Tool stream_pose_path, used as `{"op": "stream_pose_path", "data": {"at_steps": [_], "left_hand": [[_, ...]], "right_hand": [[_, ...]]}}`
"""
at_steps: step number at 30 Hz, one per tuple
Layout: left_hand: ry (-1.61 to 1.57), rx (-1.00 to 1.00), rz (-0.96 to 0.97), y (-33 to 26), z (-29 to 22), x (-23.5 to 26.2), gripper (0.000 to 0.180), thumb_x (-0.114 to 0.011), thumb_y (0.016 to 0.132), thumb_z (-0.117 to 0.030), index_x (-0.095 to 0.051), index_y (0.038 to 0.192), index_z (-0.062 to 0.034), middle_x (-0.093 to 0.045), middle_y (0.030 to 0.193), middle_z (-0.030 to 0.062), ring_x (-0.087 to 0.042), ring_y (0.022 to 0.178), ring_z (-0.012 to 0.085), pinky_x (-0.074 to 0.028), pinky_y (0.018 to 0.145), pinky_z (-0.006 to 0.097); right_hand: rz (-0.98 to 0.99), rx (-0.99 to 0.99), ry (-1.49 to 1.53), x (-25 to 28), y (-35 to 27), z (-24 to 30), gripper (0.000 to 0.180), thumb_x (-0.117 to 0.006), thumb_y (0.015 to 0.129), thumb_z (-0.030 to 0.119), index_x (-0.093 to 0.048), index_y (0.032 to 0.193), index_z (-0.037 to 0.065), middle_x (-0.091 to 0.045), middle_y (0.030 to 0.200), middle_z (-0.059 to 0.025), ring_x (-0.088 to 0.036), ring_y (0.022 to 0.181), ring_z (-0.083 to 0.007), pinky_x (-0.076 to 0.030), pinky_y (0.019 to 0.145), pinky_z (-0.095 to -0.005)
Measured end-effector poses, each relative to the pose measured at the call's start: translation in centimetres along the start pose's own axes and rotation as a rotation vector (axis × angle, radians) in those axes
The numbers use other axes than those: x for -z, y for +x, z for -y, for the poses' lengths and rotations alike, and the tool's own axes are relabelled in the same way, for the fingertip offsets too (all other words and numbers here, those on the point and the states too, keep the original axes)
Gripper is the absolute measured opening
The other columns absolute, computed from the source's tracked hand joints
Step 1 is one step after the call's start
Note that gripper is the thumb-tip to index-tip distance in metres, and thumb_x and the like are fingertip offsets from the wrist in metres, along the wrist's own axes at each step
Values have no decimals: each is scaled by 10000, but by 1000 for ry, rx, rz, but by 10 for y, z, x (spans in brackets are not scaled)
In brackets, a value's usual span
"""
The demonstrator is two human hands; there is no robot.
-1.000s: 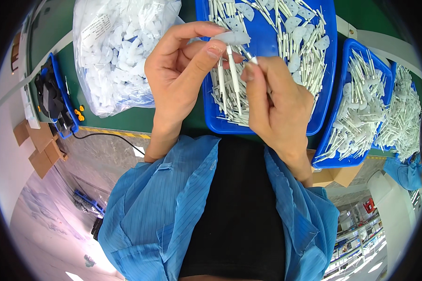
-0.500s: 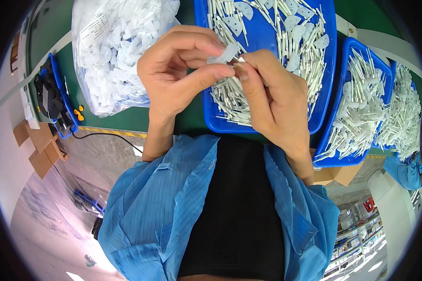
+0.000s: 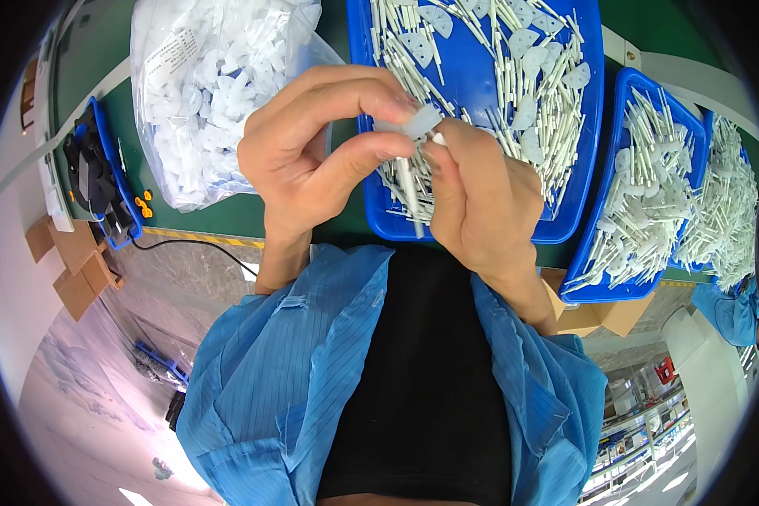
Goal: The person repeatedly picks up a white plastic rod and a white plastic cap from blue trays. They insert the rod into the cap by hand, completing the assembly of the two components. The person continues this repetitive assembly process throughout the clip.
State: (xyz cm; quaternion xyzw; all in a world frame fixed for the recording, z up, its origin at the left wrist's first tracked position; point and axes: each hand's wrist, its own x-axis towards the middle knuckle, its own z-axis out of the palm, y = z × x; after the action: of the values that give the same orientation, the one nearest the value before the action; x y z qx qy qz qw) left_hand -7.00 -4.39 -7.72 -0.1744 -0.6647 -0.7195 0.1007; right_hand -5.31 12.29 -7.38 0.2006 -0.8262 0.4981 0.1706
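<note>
Over the front of a blue tray (image 3: 378,221), my two hands meet fingertip to fingertip. My left hand (image 3: 316,148) pinches a translucent white plastic piece (image 3: 422,122) between thumb and fingers. A white rod (image 3: 409,194) slants down beneath that piece; whether the two are joined is hidden by the fingers. My right hand (image 3: 489,190) is closed in a pinch on another white rod, of which only a short white end (image 3: 438,138) shows beside the plastic piece. The tray below holds many thin white rods (image 3: 557,126) and translucent fan-shaped pieces (image 3: 529,112).
To the left lies a clear bag (image 3: 211,101) full of white plastic pieces. Farther left are a blue tray of black parts (image 3: 97,173) and several small orange pieces (image 3: 143,204). More blue trays of rods (image 3: 637,198) stand at the right. A person's blue sleeve (image 3: 725,314) shows at the far right.
Both hands have shifted slightly down, the right one also a little left. The plastic piece has tilted, and a white rod now shows hanging below it.
</note>
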Motion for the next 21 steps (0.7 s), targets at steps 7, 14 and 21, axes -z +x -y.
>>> {"op": "stream_pose_path", "data": {"at_steps": [7, 14, 21], "left_hand": [[16, 12, 74, 3, 3, 4, 292, -833, 688, 31, -711, 951, 64, -692, 936, 168, -692, 859, 223, -560, 736, 297], [-62, 28, 117, 3, 3, 9, 293, -842, 680, 35, -709, 939, 66, -694, 941, 169, -693, 850, 227, -566, 754, 312], [-59, -5, -171, 1, -4, -23, 348, -887, 652, -27, -700, 936, 47, -704, 940, 194, -718, 819, 225, -589, 705, 262]], "right_hand": [[101, -8, -107, 14, 2, 4, 154, -725, 858, 100, -584, 909, 65, -497, 534, -13, -499, 404, -150, -372, 373, -295], [169, -39, 7, 20, 6, 6, 138, -709, 870, 94, -581, 907, 58, -527, 544, -29, -533, 417, -169, -381, 374, -313], [35, 69, 136, 9, 2, -15, 138, -704, 863, 79, -608, 944, 19, -613, 657, -88, -594, 493, -226, -448, 440, -327]]}}
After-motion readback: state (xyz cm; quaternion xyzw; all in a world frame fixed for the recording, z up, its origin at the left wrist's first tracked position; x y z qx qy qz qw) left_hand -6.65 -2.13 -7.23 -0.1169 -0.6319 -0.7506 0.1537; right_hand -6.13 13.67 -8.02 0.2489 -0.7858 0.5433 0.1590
